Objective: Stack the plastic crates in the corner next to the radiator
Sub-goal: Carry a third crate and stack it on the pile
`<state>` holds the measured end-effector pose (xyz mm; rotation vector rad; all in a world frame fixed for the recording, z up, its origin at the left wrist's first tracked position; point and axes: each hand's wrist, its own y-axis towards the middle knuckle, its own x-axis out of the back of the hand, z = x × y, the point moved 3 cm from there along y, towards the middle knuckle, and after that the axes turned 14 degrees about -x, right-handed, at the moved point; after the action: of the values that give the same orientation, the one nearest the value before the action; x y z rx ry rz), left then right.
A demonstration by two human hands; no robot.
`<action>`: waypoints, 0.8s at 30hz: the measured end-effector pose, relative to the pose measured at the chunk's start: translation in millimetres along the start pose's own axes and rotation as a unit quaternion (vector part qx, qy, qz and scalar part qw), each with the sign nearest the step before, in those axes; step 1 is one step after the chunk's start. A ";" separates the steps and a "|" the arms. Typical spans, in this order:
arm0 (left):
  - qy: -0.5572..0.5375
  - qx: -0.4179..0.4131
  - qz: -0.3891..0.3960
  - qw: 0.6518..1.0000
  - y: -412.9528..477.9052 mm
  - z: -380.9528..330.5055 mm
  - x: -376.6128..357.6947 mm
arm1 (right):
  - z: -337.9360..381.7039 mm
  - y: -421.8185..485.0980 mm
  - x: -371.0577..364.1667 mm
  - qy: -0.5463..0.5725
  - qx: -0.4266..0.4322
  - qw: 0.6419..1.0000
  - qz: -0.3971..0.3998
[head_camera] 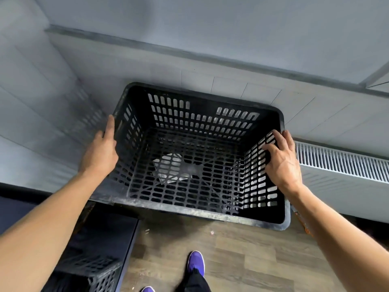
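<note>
Centre frame: black crate (197, 157) in the corner, beside the radiator (341, 163) at right, apparently placed. The left hand (101, 152) lies on its left wall, fingers straight and together; the right hand (282, 159) curls spread fingers over its right rim. A second crate (101, 277), lower left, likely remains to be stacked.

Indoor room, a home or a back room, I cannot tell which, wood-look plank floor (242, 260) under my purple shoes (196, 262), pale tiled wall (231, 85) ahead of me, white panel radiator (341, 163) low on my right, black slotted plastic crate (189, 210) in the corner.
</note>
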<state>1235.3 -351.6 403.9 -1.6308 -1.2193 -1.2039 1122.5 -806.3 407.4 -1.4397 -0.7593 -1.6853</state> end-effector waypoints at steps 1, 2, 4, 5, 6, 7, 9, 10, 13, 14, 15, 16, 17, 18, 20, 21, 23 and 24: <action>-0.008 0.001 -0.010 1.000 -3.1 -1.8 0.8 | -0.4 0.0 1.2 0.002 -0.001 1.000 0.001; -0.014 0.001 -0.018 1.000 -4.7 -3.9 1.8 | 0.1 2.5 2.5 0.002 0.001 1.000 0.004; -0.017 0.003 -0.026 1.000 -2.5 -8.4 3.8 | 3.5 8.8 7.0 -0.007 -0.003 1.000 0.018; -0.014 0.003 -0.029 0.999 -1.5 -9.0 4.5 | 4.8 9.3 7.4 -0.012 -0.008 1.000 0.024; -0.013 0.003 -0.030 0.999 -2.0 -8.8 4.7 | 4.7 7.2 6.9 -0.015 -0.012 0.999 0.029; -0.012 0.002 -0.031 0.999 -3.5 -7.0 4.2 | 4.4 4.4 5.1 -0.015 -0.012 0.999 0.029; -0.011 0.004 -0.027 1.000 -4.1 -3.7 1.8 | 0.7 2.1 0.4 -0.015 -0.007 1.000 0.024; -0.008 0.005 -0.026 1.000 -2.1 -2.8 1.1 | 0.1 3.7 -1.9 -0.022 -0.007 0.999 0.023; 0.012 -0.006 -0.026 1.000 5.6 -3.3 0.2 | 1.7 10.7 -4.2 -0.075 0.000 0.997 0.020; 0.016 -0.002 -0.023 1.000 6.1 -4.8 0.4 | 3.8 12.0 -4.4 -0.097 0.007 0.995 0.018; 0.017 0.009 -0.017 1.000 3.5 -6.7 1.2 | 5.7 9.5 -4.0 -0.120 0.013 0.993 0.014; 0.021 0.019 -0.008 1.000 -0.6 -8.5 1.5 | 7.2 4.8 -3.4 -0.141 0.019 0.990 0.010; 0.026 0.023 -0.002 0.999 -5.5 -10.4 2.3 | 8.7 -1.5 -2.0 -0.157 0.025 0.987 0.002; 0.031 0.019 0.002 0.999 -9.8 -12.4 3.4 | 9.8 -9.5 -1.4 -0.172 0.033 0.985 -0.002; 0.027 0.011 0.005 1.000 -17.1 -15.8 5.6 | 13.1 -27.9 -2.4 -0.193 0.052 0.980 0.000; 0.025 0.008 0.009 1.000 -22.3 -16.9 5.6 | 13.5 -38.0 -4.3 -0.199 0.057 0.978 0.006; 0.024 0.005 0.017 1.000 -38.2 -16.8 2.9 | 15.8 -60.2 -10.2 -0.190 0.056 0.980 0.021; 0.023 0.009 0.021 0.999 -46.5 -16.6 0.6 | 16.7 -68.8 -16.7 -0.179 0.054 0.982 0.031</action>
<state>1186.4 -354.9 410.5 -1.5990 -1.1599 -1.1944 1073.3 -753.7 397.0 -1.6936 -0.9741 -1.3318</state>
